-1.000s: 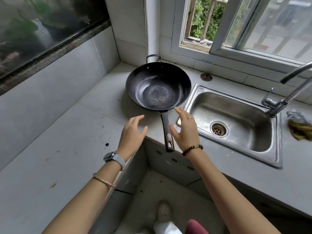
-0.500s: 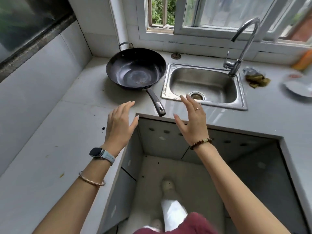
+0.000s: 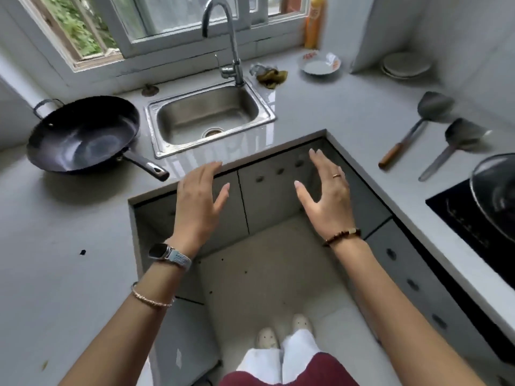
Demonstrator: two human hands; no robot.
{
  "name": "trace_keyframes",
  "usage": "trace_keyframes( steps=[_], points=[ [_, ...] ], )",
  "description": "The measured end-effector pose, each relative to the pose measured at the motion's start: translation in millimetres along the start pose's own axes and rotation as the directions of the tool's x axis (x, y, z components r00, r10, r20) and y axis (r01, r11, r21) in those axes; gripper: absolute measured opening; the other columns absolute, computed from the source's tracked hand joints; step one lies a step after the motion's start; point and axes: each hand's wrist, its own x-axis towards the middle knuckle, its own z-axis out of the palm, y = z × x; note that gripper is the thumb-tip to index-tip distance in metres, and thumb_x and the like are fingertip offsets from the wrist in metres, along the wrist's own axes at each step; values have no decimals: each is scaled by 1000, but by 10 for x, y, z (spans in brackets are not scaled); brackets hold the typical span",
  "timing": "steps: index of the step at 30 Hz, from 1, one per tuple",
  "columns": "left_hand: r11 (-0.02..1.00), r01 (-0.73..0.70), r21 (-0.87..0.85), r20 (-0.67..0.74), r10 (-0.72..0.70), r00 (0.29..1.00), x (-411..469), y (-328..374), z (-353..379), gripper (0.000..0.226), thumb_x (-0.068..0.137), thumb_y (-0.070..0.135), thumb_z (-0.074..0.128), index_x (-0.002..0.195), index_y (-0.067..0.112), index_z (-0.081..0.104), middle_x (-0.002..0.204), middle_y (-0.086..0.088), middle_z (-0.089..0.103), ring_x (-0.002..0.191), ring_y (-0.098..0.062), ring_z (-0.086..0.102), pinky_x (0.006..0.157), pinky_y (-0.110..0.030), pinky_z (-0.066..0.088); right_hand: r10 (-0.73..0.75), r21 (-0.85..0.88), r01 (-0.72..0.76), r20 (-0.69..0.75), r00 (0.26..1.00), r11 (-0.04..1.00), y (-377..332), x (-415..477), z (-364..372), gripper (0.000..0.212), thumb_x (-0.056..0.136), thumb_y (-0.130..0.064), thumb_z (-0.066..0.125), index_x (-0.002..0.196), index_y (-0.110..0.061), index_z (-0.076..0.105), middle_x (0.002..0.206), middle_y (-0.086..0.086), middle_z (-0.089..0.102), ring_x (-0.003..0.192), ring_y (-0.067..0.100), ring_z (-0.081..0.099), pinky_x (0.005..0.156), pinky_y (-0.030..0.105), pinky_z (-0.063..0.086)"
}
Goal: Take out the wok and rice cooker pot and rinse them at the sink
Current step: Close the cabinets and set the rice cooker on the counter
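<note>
A black wok (image 3: 80,133) sits on the grey counter left of the steel sink (image 3: 264,114), its long handle pointing toward the counter's front edge. The tall faucet (image 3: 232,43) stands behind the sink. My left hand (image 3: 199,201) hovers in the air in front of the sink with fingers straight, holding nothing. My right hand (image 3: 326,193) is raised beside it, fingers spread and empty. Both are apart from the wok. No rice cooker pot is in view.
Two metal spatulas (image 3: 412,129) (image 3: 451,144) lie on the right counter. A glass lid (image 3: 496,196) rests on a black cooktop (image 3: 471,227) at far right. A bowl (image 3: 319,64), stacked plates (image 3: 405,65), an orange bottle (image 3: 313,23) and a rag (image 3: 271,76) sit behind.
My view has swung right, so the wok now lies far left and the right counter shows. Both hands drew away from the wok handle and stay spread and empty.
</note>
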Motion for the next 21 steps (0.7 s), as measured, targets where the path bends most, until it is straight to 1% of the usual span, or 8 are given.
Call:
trace_keyframes(
  steps=[4,6,8,11,12,16,19,21],
  points=[
    [981,-175,-84,87,182,979,66,551,386,43,93,28,57,132,12,51,129,-7,58,119,-25,54,104,-42,40,141,-74,-149,-111,984,986,347,-414,-532,58,91,-36,56,143,-17,41,147,5,42,139,15,33,116,45,24],
    [962,-244,-123,123,259,958,80,842,564,43,93,26,58,133,12,51,132,-6,57,121,-24,53,105,-40,38,209,-119,-230,-166,964,966,480,-661,-791,58,91,-35,57,143,-17,41,148,4,42,138,15,33,117,42,23],
    [936,-304,-178,149,331,932,91,1160,728,43,93,26,59,133,12,51,132,-7,57,121,-25,54,105,-44,39,267,-148,-306,-234,935,941,604,-898,-1052,56,91,-33,59,142,-17,41,147,2,42,138,14,33,117,38,22],
    [886,-385,-256,178,435,882,44,1660,928,43,92,25,60,133,12,51,134,-7,56,122,-27,53,104,-47,39,344,-155,-414,-342,874,897,724,-1233,-1428,57,91,-32,60,142,-16,42,148,0,41,138,14,33,117,28,18],
    [867,-412,-281,183,470,864,9,1826,974,43,92,25,60,133,13,52,134,-7,55,122,-27,52,104,-48,39,360,-151,-440,-376,854,885,747,-1342,-1545,57,90,-32,60,142,-16,42,148,0,41,138,14,33,117,28,18],
    [799,-472,-372,209,567,796,-235,2437,1105,44,93,25,58,135,15,50,135,-3,54,124,-24,49,107,-47,36,408,-121,-524,-490,770,843,784,-1834,-2010,60,90,-35,58,144,-17,40,149,2,39,139,12,32,115,42,27],
    [743,-528,-411,208,640,739,-528,2865,1132,44,93,25,56,136,15,49,136,-4,54,125,-23,48,108,-40,33,427,-122,-580,-558,711,806,784,-2271,-2344,60,91,-38,55,145,-17,38,149,2,38,139,11,31,115,44,28],
    [696,-569,-438,210,695,688,-760,3139,1135,43,94,26,54,136,16,49,137,-3,53,127,-22,47,108,-39,31,445,-124,-624,-596,668,772,777,-2590,-2556,59,91,-36,56,145,-17,38,149,1,38,140,12,30,115,42,28]
  ],
)
